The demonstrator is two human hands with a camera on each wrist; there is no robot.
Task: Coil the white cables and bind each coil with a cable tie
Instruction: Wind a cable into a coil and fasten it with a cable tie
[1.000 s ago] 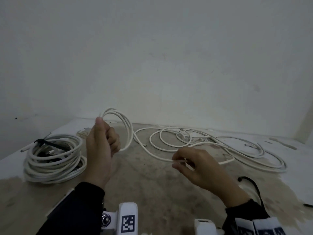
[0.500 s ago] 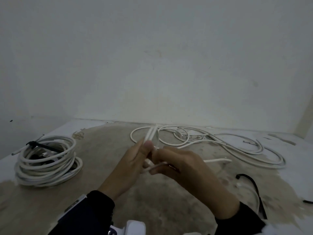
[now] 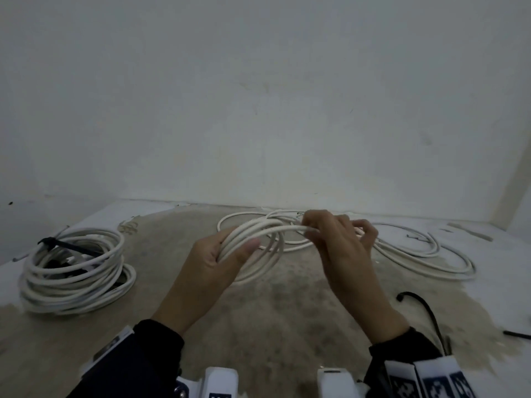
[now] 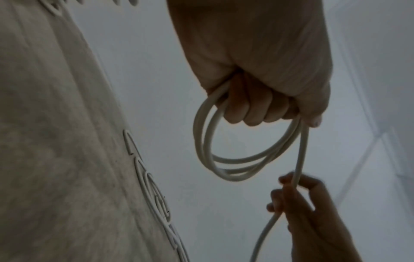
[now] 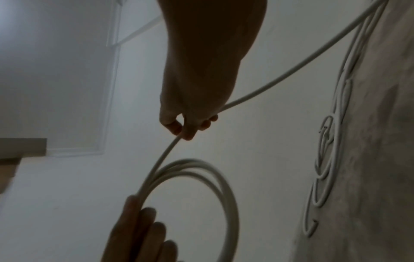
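My left hand (image 3: pixel 230 251) grips a small coil of white cable (image 3: pixel 258 245), several loops held above the floor; the left wrist view shows the fingers of that hand (image 4: pixel 257 109) curled round the coil (image 4: pixel 224 163). My right hand (image 3: pixel 330 231) pinches the cable strand just right of the coil, seen in the right wrist view as the hand (image 5: pixel 186 127) pinching the strand (image 5: pixel 161 159). The rest of that cable (image 3: pixel 416 254) lies loose on the floor behind and to the right. A finished coil (image 3: pixel 77 271) bound with a black tie (image 3: pixel 57 244) lies at left.
Black cable ties (image 3: pixel 425 314) lie on the floor at the right, another one (image 3: pixel 517 334) at the right edge. A white wall (image 3: pixel 258 110) rises just behind the loose cable. The floor (image 3: pixel 273 326) in the middle is stained beige.
My hands met at the middle, then parted a little. The coil in my left hand has gained a loop and now lies more flat. The view shifted slightly right.
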